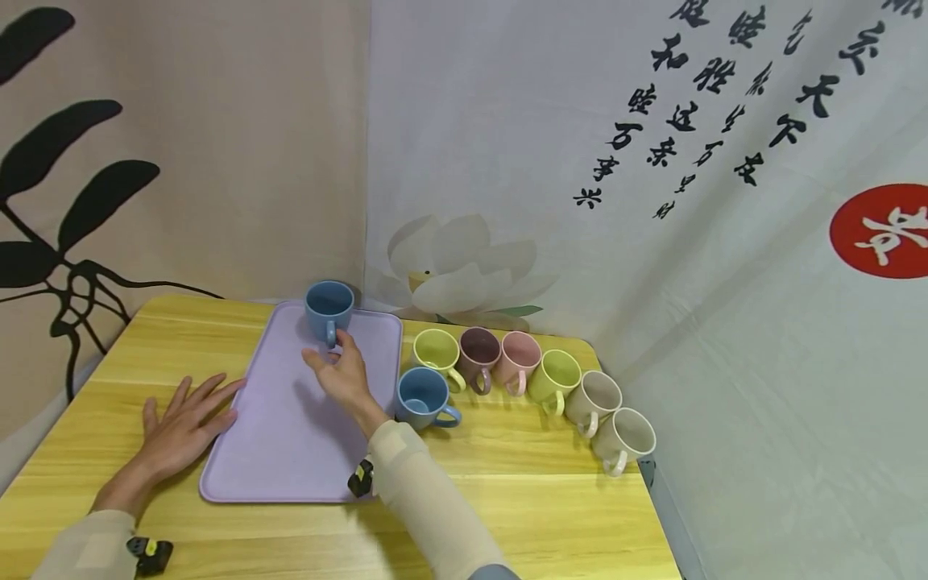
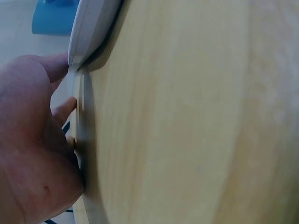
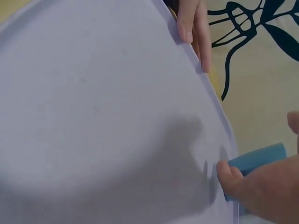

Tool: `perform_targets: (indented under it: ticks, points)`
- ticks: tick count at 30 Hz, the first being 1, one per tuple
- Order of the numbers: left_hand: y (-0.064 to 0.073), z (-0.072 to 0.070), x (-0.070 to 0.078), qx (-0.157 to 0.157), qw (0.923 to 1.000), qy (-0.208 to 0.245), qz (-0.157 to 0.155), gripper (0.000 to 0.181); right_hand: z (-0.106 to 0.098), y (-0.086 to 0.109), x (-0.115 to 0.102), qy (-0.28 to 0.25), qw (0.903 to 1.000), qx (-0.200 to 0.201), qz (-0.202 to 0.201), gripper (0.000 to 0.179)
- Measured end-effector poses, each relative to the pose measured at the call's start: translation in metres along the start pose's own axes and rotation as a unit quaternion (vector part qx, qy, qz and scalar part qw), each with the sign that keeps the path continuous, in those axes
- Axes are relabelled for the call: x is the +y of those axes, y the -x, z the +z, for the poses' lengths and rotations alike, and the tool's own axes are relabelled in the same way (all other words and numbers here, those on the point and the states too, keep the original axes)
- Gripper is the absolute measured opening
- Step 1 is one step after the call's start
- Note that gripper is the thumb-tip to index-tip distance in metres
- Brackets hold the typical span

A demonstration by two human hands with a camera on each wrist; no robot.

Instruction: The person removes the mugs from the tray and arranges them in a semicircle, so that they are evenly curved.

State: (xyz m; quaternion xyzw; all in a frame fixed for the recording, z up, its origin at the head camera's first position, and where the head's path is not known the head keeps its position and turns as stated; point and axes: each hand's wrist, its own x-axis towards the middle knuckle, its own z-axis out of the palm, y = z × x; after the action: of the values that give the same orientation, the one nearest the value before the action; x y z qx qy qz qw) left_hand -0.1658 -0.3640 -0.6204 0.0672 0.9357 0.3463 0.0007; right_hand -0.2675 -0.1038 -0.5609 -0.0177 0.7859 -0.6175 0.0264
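Note:
A lavender tray (image 1: 290, 459) lies on the wooden table. Near its far edge a blue mug (image 1: 329, 302) stands upright, handle facing the front. My right hand (image 1: 344, 377) reaches over the tray to this mug, fingertips right at the handle and thumb spread away to the left. In the right wrist view the thumb also stands apart from the blue mug (image 3: 261, 156), and part of the mug is hidden behind the hand. My left hand (image 1: 181, 433) rests on the table with fingers extended, fingertips touching the tray's left rim.
Another blue mug (image 1: 423, 396) stands beside the tray's right edge. Several mugs curve rightward from there: yellow-green (image 1: 435, 350), dark purple (image 1: 479, 352), pink (image 1: 518, 354), a second yellow-green mug (image 1: 557, 374) and pale ones (image 1: 625, 435). A printed cloth (image 1: 464, 121) hangs behind the table.

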Motion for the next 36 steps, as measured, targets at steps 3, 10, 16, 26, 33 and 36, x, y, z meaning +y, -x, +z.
perform_targets:
  ticks: [3, 10, 16, 26, 33, 36]
  points:
    - [0.0, 0.001, 0.001, -0.001, 1.0, 0.0, 0.001, 0.06, -0.002, -0.002, 0.0, -0.04, 0.9991, -0.015, 0.005, 0.059]
    - [-0.001, 0.002, 0.002, -0.003, 1.0, 0.0, 0.0, 0.06, -0.009, -0.008, 0.005, -0.061, 0.9981, 0.001, -0.005, 0.043]
    - [-0.003, 0.003, 0.001, -0.006, 1.0, -0.003, -0.003, 0.06, 0.011, -0.037, 0.065, 0.066, 0.9896, 0.103, -0.075, 0.023]
    - [-0.002, 0.004, 0.0, -0.004, 1.0, 0.0, 0.001, 0.061, 0.008, -0.016, 0.079, 0.101, 0.9798, 0.139, -0.102, 0.02]
    - [-0.001, 0.002, 0.0, 0.002, 1.0, -0.006, 0.001, 0.06, -0.02, 0.039, 0.035, 0.036, 0.9926, 0.074, -0.089, 0.019]
    - [-0.001, 0.001, -0.001, 0.001, 1.0, -0.008, -0.001, 0.061, -0.032, 0.057, 0.023, 0.022, 0.9977, 0.04, -0.05, 0.015]
